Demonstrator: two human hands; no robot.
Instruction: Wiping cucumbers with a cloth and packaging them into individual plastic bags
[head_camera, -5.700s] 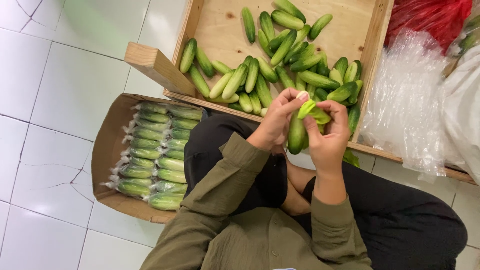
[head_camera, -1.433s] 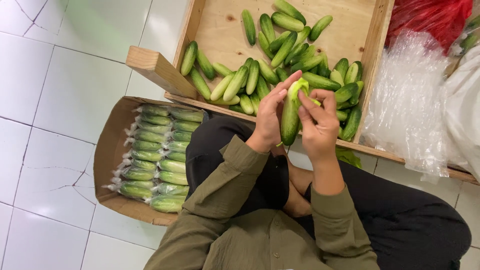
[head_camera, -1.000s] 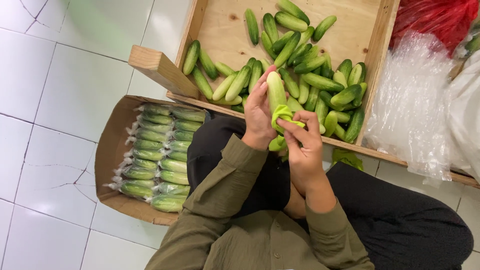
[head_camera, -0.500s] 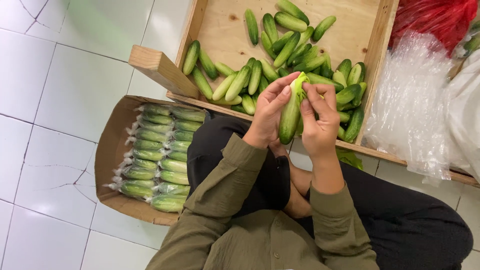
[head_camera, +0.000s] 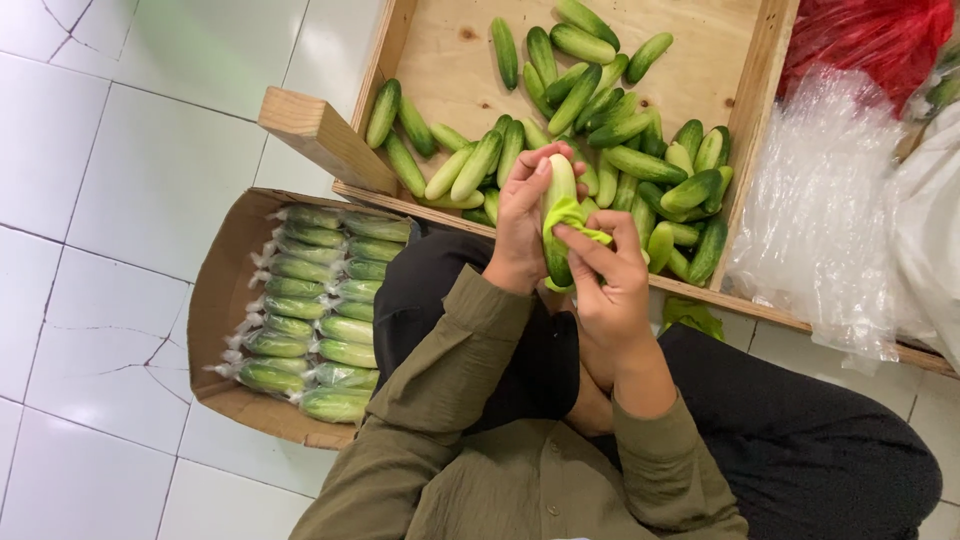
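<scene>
1. Head view looks straight down on a seated person whose left hand (head_camera: 520, 225) is clenched around a pale green cucumber (head_camera: 558, 195), held just above the near edge of a shallow wooden crate (head_camera: 760, 110).
2. That cucumber's long axis runs from about 12 o'clock to 6 o'clock: its rounded tip points toward the crate, its lower end toward the person's lap.
3. Left-hand fingers (head_camera: 535, 170) wrap it from the 9 o'clock side and carry its weight.
4. Coming in from 5 o'clock, the right hand (head_camera: 610, 275) pinches a crumpled yellow-green cloth (head_camera: 572, 215) against the cucumber's middle on its 3 o'clock side, so both hands touch it, the cloth between right fingers and skin.
5. Loose dark and light green cucumbers (head_camera: 620, 130) lie heaped in the crate at 12 to 2 o'clock of the hands.
6. An open brown cardboard box (head_camera: 215, 300) at 9 o'clock holds rows of clear-wrapped cucumbers (head_camera: 315, 310) on the white tiled floor (head_camera: 110, 150).
7. Crinkled clear plastic bags (head_camera: 820, 200) sit at 3 o'clock, well apart from both hands.
</scene>
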